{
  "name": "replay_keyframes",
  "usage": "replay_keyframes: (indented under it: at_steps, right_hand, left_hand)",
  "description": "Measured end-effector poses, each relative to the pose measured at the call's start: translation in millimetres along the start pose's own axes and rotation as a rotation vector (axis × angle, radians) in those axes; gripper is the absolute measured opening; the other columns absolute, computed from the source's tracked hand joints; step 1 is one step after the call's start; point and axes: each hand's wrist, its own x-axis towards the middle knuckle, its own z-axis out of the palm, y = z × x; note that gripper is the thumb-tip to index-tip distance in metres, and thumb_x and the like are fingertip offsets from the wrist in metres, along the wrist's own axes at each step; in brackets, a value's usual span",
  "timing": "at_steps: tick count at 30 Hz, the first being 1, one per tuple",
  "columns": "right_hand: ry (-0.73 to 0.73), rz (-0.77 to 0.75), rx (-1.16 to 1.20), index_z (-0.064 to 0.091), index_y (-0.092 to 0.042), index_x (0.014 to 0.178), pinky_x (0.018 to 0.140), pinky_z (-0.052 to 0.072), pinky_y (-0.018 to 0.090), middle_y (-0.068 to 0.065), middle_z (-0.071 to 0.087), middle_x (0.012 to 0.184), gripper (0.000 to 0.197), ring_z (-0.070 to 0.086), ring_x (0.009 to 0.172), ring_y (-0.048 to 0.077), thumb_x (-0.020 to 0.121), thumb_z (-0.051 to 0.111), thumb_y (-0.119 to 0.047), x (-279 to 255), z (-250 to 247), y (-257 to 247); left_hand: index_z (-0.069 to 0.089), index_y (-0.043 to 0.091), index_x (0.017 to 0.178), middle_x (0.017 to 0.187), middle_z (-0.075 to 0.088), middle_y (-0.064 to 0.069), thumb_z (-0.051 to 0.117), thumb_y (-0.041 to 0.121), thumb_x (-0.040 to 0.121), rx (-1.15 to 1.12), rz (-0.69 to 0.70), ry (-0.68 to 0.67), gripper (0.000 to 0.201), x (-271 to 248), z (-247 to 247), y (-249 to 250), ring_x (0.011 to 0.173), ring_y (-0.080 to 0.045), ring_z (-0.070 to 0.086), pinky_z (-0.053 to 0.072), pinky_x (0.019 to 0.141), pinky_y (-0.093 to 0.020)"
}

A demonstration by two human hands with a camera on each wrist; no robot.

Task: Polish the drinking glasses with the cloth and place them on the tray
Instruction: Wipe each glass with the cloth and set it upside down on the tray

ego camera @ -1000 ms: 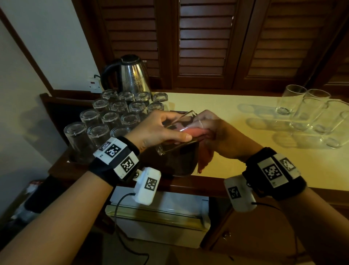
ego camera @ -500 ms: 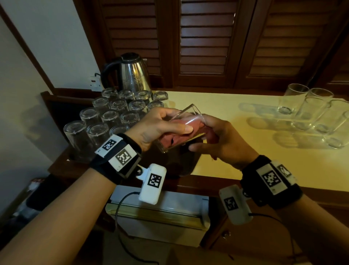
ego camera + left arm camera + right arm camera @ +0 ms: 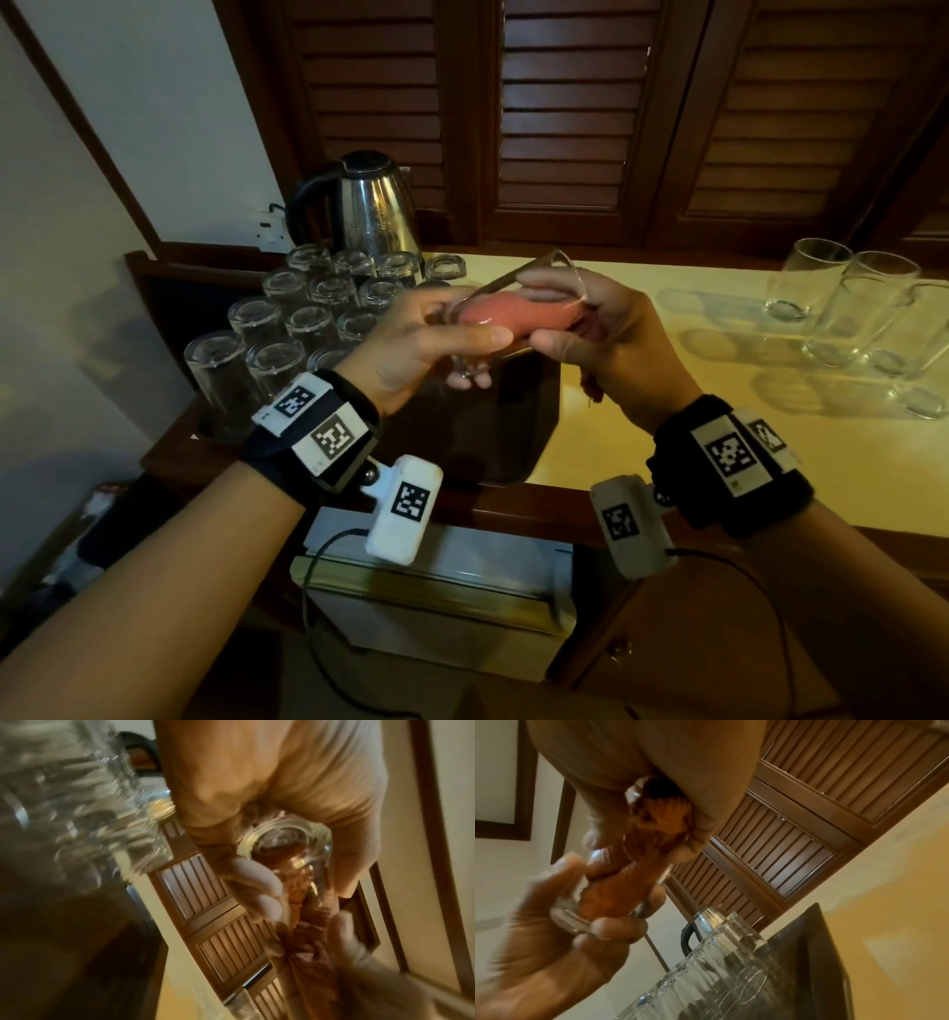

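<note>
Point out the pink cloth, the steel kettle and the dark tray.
pink cloth [image 3: 500,321]: head view, bulge inside the held glass.
shiny steel kettle [image 3: 372,210]: head view, middle of its body.
dark tray [image 3: 506,431]: head view, bare front part.

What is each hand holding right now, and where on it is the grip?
The left hand grips the glass around its base end. The right hand holds the pink cloth stuffed inside it, fingers at the rim.
</note>
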Motion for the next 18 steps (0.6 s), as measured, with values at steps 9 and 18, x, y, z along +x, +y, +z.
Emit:
replay_keyframes:
  at_steps: [9, 18]
  right_hand:
    - [0.160, 0.176, 0.184, 0.068, -0.007, 0.108, 0.042, 0.039, 0.016, -0.008, 0.061, 0.057, 0.025, 0.050, 0.047, 0.006, 0.087, 0.066, 0.007, 13.8, 8.2, 9.2]
    - [0.105, 0.010, 0.083, 0.063, 0.002, 0.118, 0.049, 0.043, 0.008, 0.001, 0.061, 0.085, 0.029, 0.059, 0.056, 0.000, 0.089, 0.066, 0.008, 31.2, 4.3, 1.2]
  left_hand:
    - [0.054, 0.034, 0.135, 0.124, 0.057, 0.018, 0.089, 0.033, 0.065, 0.693, 0.253, 0.131, 0.078, 12.9, -4.8, 13.3, 0.103, 0.003, 0.061, 0.051, 0.087, -0.017]
    - [0.065, 0.019, 0.121, 0.105, 0.072, 0.005, 0.083, 0.036, 0.063, 0.180, 0.169, 0.199, 0.063, 19.1, -7.4, 27.8, 0.084, -0.014, 0.069, 0.056, 0.066, -0.022]
